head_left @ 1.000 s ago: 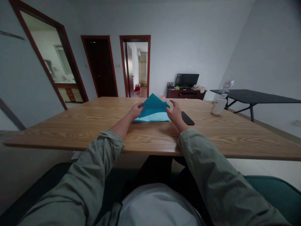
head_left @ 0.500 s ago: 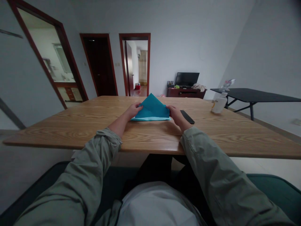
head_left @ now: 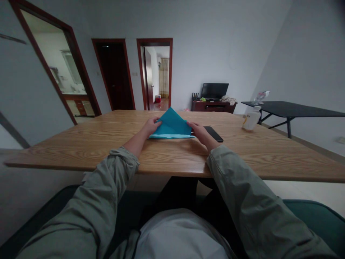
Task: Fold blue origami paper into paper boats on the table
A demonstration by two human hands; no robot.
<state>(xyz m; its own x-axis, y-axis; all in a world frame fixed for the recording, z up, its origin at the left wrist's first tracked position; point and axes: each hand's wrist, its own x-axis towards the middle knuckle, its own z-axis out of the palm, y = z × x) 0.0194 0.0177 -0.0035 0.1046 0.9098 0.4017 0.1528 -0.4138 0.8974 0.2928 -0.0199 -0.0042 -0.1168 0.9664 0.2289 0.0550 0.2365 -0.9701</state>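
A blue sheet of paper, folded to a peak at its far side, stands tilted up from the wooden table. Along its near edge runs a paler, light-blue strip. My left hand pinches the paper's left side, thumb on the face turned to me. At the right side, my right hand grips the paper's edge, its fingers partly hidden behind the sheet. Just right of that hand, a black phone lies flat on the table.
A white pump bottle stands on the table's right part. Beyond it is a black folding table. Against the far wall, a low cabinet carries a television. Door frames line the left and back walls.
The blue paper and its peak have shifted slightly left. My right hand has moved a little left with it, uncovering more of the phone. My left hand has barely moved.
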